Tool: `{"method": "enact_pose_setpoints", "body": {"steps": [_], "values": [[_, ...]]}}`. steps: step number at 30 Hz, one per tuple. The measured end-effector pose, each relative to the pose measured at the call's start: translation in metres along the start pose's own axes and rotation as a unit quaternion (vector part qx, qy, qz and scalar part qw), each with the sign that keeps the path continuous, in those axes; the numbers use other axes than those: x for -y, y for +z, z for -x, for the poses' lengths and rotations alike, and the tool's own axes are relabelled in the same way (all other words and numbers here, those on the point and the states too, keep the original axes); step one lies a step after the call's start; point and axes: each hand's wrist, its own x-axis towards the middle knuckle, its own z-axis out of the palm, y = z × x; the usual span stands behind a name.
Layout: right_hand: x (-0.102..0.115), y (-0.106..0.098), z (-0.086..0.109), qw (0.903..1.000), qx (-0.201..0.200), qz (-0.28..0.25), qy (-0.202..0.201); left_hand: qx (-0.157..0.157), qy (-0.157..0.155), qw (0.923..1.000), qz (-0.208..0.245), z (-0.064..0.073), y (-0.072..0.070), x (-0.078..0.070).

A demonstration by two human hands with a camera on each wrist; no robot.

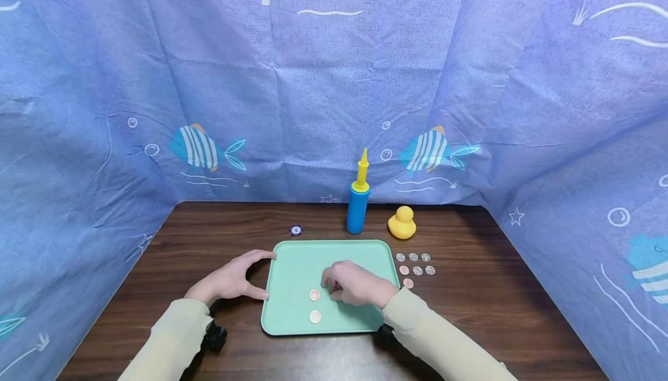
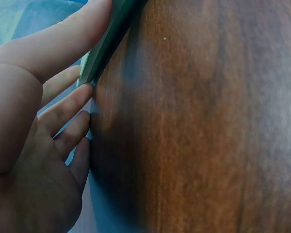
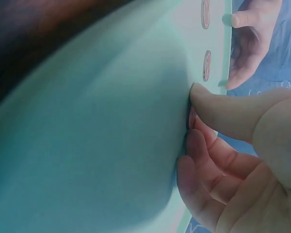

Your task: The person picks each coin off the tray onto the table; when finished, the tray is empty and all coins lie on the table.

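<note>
- While the left hand [image 1: 229, 279] rests against the left edge of the tray [image 1: 297, 265], lower left of centre in the head view, its thumb and fingers are spread apart, gripping nothing; the contact presumably steadies the tray.
- The right hand [image 1: 355, 284], lower centre, is over the tray, thumb and fingertips pinching a coppery coin [image 3: 192, 116], seen at right of centre in the right-wrist view. A thin disc offers little beyond its rim to hold, which likely explains the fingertip grip. Whether the coin is clear of the tray cannot be told.
- Left of that hand, an upper coin [image 1: 314, 295] and a lower coin [image 1: 315, 316], both coppery, lie flat on the tray, apart.
- Just right of the tray, seven loose coins [image 1: 413, 257], five silvery and two coppery, lie in rows; the spacing suggests deliberate placement.
- Beyond the tray's upper edge are a dark-rimmed chip [image 1: 296, 230], an upright pump [image 1: 356, 207] and a duck [image 1: 402, 223], apparently kept out of reach's way.
- Materials: tray mint green, smooth, round-cornered, probably plastic; pump a blue cylinder with ribbed yellow nozzle; duck yellow, rounded; table [image 1: 235, 224] dark, wood-grained; backdrop [image 1: 313, 79] creased, fish-printed cloth.
</note>
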Motion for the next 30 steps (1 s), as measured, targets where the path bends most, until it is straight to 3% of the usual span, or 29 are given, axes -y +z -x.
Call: {"method": "enact_pose_setpoints", "body": {"steps": [7,20,30], "values": [[-0.001,0.002,0.003,0.9999,0.011,0.006,0.0,0.003,0.0,1.0,-0.002,0.0,0.0,-0.001],[-0.006,0.006,0.006,0.9988,-0.037,-0.008,-0.03,0.001,-0.008,1.0,-0.001,-0.001,-0.001,0.0],[-0.017,0.0,0.011,0.9976,-0.043,-0.044,-0.032,0.002,-0.006,1.0,-0.002,-0.001,0.0,0.002]]}}
